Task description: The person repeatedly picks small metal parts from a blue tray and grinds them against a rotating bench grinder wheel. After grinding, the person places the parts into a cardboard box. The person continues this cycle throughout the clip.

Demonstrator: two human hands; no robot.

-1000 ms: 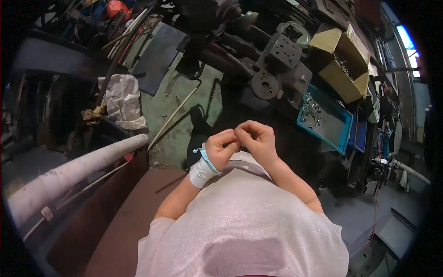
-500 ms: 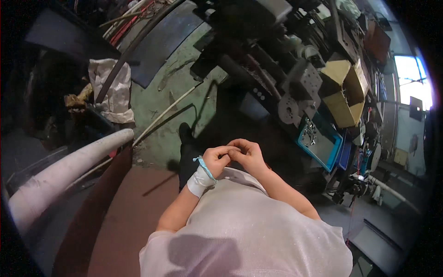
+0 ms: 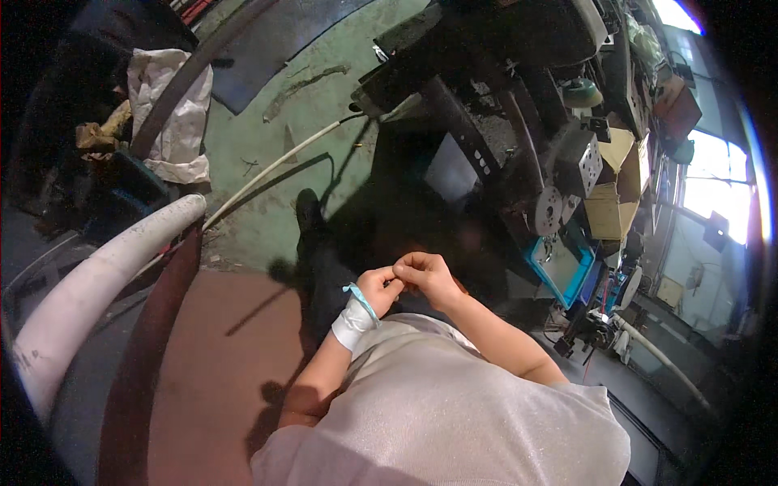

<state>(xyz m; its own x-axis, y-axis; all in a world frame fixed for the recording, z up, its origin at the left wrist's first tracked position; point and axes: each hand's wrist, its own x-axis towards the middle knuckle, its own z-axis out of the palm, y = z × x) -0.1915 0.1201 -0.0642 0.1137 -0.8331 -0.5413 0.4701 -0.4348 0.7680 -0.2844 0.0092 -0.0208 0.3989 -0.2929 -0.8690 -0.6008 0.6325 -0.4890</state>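
Here's the dark machine (image 3: 527, 40), the biggest thing around you, filling the upper middle of the frame and reaching down toward the right. Your pale shirt (image 3: 462, 405) takes the bottom centre, its hem just below your hands. Green floor (image 3: 259, 235) spreads across the upper left of centre, and a brown board (image 3: 219, 348) lies at the lower left. Up the left edge comes a thick white pipe (image 3: 97, 283), and a dark blue sheet (image 3: 267, 57) sits at the upper left, with a crumpled white sack (image 3: 170, 105) beside it. A slim pale rod (image 3: 308, 146) slants over the green, left of centre. On the right, an open carton (image 3: 604, 206) stands tilted, and a blue tray (image 3: 547, 281) is just below it.

Now to the centre, and your two hands meet! Your right hand (image 3: 428, 278) is curled in narrow, thumb and fingertips pinched together. Your left hand (image 3: 377, 290) is curled narrow too, its fingertips touching the right's. Anything between them, right at that meeting point, is too small and hidden; I can't tell what you hold, if anything. Your left wrist wears a white wrap (image 3: 352, 326), and a thin light-blue band (image 3: 361, 300) sits by its hand-side edge.
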